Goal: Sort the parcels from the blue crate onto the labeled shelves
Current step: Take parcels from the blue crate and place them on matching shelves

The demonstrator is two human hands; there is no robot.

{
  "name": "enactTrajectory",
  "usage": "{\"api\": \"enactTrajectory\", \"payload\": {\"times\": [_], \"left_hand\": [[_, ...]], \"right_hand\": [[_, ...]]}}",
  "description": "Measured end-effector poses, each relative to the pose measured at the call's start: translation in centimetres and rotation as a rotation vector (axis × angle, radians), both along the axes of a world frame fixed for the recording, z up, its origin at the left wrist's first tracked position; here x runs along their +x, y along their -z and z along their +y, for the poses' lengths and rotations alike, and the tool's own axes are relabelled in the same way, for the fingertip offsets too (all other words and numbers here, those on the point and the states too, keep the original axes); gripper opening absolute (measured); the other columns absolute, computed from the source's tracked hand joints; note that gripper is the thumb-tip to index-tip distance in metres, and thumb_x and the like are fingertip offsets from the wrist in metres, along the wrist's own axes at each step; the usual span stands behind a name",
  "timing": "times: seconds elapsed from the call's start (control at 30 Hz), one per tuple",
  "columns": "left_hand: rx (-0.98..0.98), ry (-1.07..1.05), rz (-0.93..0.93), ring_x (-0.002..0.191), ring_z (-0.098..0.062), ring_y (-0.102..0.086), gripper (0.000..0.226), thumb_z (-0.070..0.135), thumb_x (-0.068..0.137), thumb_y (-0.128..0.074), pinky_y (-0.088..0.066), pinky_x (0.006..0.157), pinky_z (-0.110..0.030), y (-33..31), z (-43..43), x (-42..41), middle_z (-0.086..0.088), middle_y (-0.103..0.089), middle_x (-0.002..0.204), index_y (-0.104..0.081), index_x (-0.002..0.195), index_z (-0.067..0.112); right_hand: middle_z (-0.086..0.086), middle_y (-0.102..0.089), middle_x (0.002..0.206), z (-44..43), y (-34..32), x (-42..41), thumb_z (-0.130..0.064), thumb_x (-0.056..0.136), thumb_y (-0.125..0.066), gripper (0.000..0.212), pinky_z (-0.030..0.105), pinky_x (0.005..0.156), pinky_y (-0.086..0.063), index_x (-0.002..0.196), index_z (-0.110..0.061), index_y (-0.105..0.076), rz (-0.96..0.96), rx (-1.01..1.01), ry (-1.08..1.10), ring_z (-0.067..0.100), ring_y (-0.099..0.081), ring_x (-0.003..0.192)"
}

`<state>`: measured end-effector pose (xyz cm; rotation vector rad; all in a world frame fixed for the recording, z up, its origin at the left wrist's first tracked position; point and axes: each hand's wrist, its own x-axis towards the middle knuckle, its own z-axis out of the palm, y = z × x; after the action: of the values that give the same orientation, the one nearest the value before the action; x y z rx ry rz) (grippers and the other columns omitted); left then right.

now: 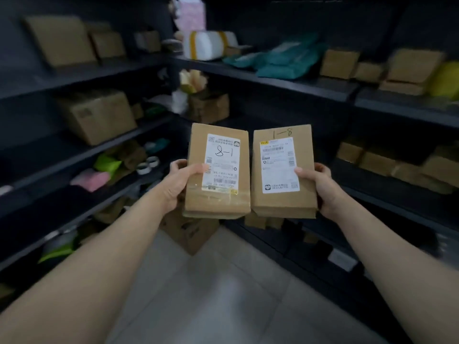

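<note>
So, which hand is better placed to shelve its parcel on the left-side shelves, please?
Left, probably: the left hand holds the 8-1 parcel nearer those shelves; the right hand holds the 1-8 parcel.

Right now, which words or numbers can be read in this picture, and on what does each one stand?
"8-1": handwritten on the white label of the left parcel, held by the left hand.
"1-8": handwritten on the cardboard of the right parcel, above its shipping label, held by the right hand.
Printed text and barcodes on both labels: too small to read.
Marks on the shelf boxes: too blurred to read.
</note>
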<state>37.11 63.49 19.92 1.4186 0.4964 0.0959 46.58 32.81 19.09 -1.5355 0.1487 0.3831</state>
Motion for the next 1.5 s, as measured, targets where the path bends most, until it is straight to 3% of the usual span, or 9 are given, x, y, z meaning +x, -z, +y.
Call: {"api": "enactTrajectory", "payload": {"times": [0.13, 0.23, 0.37, 0.57, 0.77, 0.93, 1.1, 1.37, 1.5], "left_hand": [[-0.065, -0.195, 0.015, 0.097, -0.030, -0.068, 0.085, 0.034, 0.060, -0.084, -0.055, 0.086, -0.050, 0.0, 6.8, -3.7, -0.011, -0.068, 0.110, -0.035, 0.129, 0.024], [-0.089, -0.354, 0.021, 0.091, -0.028, -0.070, 0.077, 0.031, 0.068, -0.081, -0.059, 0.076, -0.045, 0.0, 10.6, -7.1, -0.009, -0.068, 0.108, -0.032, 0.127, 0.027], [-0.044, -0.577, 0.053, 0.098, -0.026, -0.067, 0.084, 0.042, 0.066, -0.080, -0.055, 0.086, -0.047, -0.1, 14.2, -12.1, -0.005, -0.065, 0.114, -0.028, 0.130, 0.030], [-0.110, -0.884, 0.048, 0.092, -0.024, -0.069, 0.088, 0.044, 0.058, -0.082, -0.058, 0.066, -0.040, 1.8, 17.3, -20.4, -0.004, -0.065, 0.110, -0.031, 0.128, 0.030], [-0.158, -1.100, 0.037, 0.094, -0.024, -0.067, 0.083, 0.034, 0.062, -0.082, -0.057, 0.076, -0.041, 4.7, 22.3, -27.4, -0.008, -0.065, 0.110, -0.034, 0.128, 0.023], [-0.177, -1.153, 0.077, 0.091, -0.021, -0.065, 0.068, 0.029, 0.074, -0.077, -0.055, 0.071, -0.035, 7.4, 29.1, -31.9, -0.006, -0.061, 0.110, -0.031, 0.123, 0.022], [-0.191, -1.156, 0.181, 0.087, -0.018, -0.063, 0.066, 0.030, 0.075, -0.076, -0.052, 0.062, -0.032, 9.4, 36.3, -35.8, -0.002, -0.060, 0.105, -0.031, 0.123, 0.021], [-0.219, -1.095, 0.275, 0.089, -0.020, -0.065, 0.072, 0.034, 0.070, -0.079, -0.052, 0.058, -0.030, 13.5, 46.2, -37.5, -0.005, -0.061, 0.107, -0.031, 0.122, 0.021], [-0.253, -1.076, 0.305, 0.084, -0.019, -0.068, 0.077, 0.035, 0.067, -0.081, -0.054, 0.050, -0.027, 15.5, 51.3, -36.6, -0.005, -0.062, 0.106, -0.030, 0.124, 0.024]], "right_hand": [[0.006, -0.061, 0.113, 9.4, 0.1, 3.0, -0.036, 0.071, -0.079, 0.080, 0.039, 0.065, -0.054, 0.133, -0.038, -0.028, 0.013, -0.001, -0.223, 0.029, -0.064, 0.096], [0.006, -0.062, 0.113, 16.5, -0.2, 4.5, -0.036, 0.070, -0.080, 0.073, 0.045, 0.076, -0.056, 0.126, -0.037, -0.032, 0.004, 0.008, -0.380, 0.029, -0.065, 0.098], [0.007, -0.062, 0.114, 25.3, -0.3, 5.0, -0.030, 0.074, -0.078, 0.066, 0.047, 0.084, -0.055, 0.124, -0.028, -0.036, -0.016, 0.032, -0.582, 0.028, -0.065, 0.099], [0.007, -0.062, 0.114, 35.8, 0.9, 1.2, -0.030, 0.076, -0.077, 0.067, 0.048, 0.082, -0.055, 0.127, -0.031, -0.033, 0.009, -0.019, -0.871, 0.030, -0.064, 0.100], [0.005, -0.062, 0.109, 45.4, 1.7, -3.9, -0.029, 0.076, -0.077, 0.065, 0.047, 0.078, -0.055, 0.125, -0.032, -0.034, 0.035, -0.077, -1.015, 0.029, -0.063, 0.098], [0.006, -0.063, 0.109, 53.9, 3.5, -8.2, -0.029, 0.075, -0.078, 0.068, 0.039, 0.064, -0.054, 0.125, -0.031, -0.032, 0.075, -0.123, -1.033, 0.027, -0.065, 0.094], [0.005, -0.062, 0.108, 61.1, 6.0, -11.5, -0.034, 0.077, -0.075, 0.074, 0.035, 0.058, -0.049, 0.135, -0.025, -0.031, 0.087, -0.233, -1.033, 0.025, -0.064, 0.090], [0.009, -0.063, 0.111, 70.1, 10.5, -13.2, -0.034, 0.077, -0.075, 0.078, 0.036, 0.057, -0.052, 0.140, -0.023, -0.031, 0.185, -0.355, -1.060, 0.028, -0.065, 0.091], [0.013, -0.064, 0.116, 75.0, 13.1, -13.2, -0.034, 0.074, -0.078, 0.081, 0.047, 0.069, -0.057, 0.141, -0.020, -0.033, 0.251, -0.394, -1.089, 0.033, -0.065, 0.097]]}}
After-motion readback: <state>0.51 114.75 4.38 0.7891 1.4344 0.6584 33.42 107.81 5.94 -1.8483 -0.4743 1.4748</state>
